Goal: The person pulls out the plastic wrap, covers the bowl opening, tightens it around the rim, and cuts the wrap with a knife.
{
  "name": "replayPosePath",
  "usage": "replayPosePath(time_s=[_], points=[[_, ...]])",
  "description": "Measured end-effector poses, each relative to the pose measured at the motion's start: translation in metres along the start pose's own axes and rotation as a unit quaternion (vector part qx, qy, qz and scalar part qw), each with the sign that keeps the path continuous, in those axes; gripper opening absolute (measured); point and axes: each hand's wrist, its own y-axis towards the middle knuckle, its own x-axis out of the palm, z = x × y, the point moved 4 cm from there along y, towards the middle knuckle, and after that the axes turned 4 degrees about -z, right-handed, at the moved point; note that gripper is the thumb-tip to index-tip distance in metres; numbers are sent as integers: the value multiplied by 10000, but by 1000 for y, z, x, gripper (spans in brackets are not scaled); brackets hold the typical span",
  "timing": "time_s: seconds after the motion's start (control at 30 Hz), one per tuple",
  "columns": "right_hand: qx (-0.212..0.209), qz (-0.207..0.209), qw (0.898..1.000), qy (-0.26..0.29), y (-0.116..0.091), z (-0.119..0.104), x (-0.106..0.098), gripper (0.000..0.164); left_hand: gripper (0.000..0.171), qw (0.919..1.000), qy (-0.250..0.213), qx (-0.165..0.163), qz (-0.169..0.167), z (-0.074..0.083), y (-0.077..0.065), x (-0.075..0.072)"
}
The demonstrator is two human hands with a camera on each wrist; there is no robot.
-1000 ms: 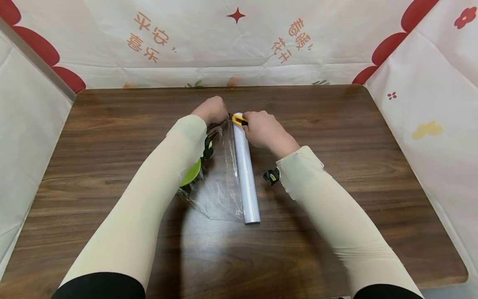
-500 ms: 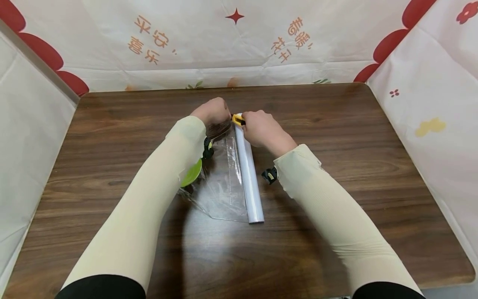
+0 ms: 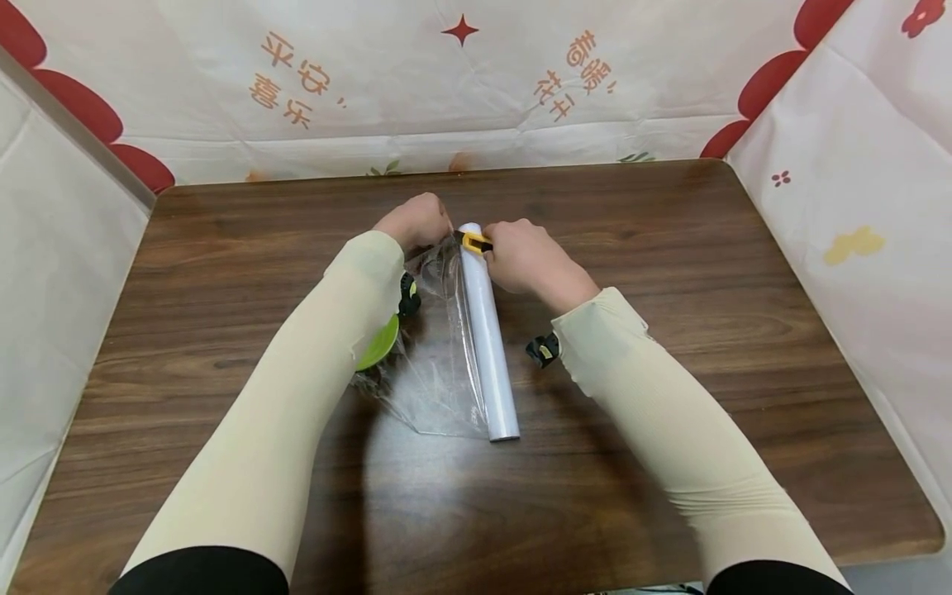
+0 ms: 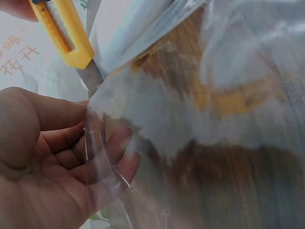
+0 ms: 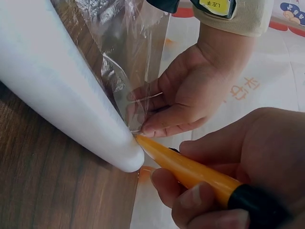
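White fabric backdrop (image 3: 431,99) carries orange Chinese characters in two slanted groups. Left group (image 3: 315,78) reads 平安喜乐. Right group (image 3: 596,74) reads 春暖花开; 花开 also legible in left wrist view. Small yellow label (image 5: 217,5) on black device (image 3: 409,295) at person's left wrist reads "L左手", upside down in right wrist view. Lettering on black right-wrist device (image 3: 543,350) too small to read.
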Motion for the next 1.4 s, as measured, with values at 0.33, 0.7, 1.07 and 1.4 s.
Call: replayPosePath(time_s=[0.33,0.7,1.07,1.4], points=[[-12,90,9997,218,-4,5,2,39,26,9994,-321,-114,64,-2,-3,1],[34,94,9993,373,-10,11,3,42,26,9995,-287,-84,90,-3,-3,0],[48,70,9986,526,-15,15,6,40,30,9992,-332,-80,213,-6,-4,3],[-24,148,9985,535,-21,16,9,37,25,9991,-337,41,255,-4,-11,2]])
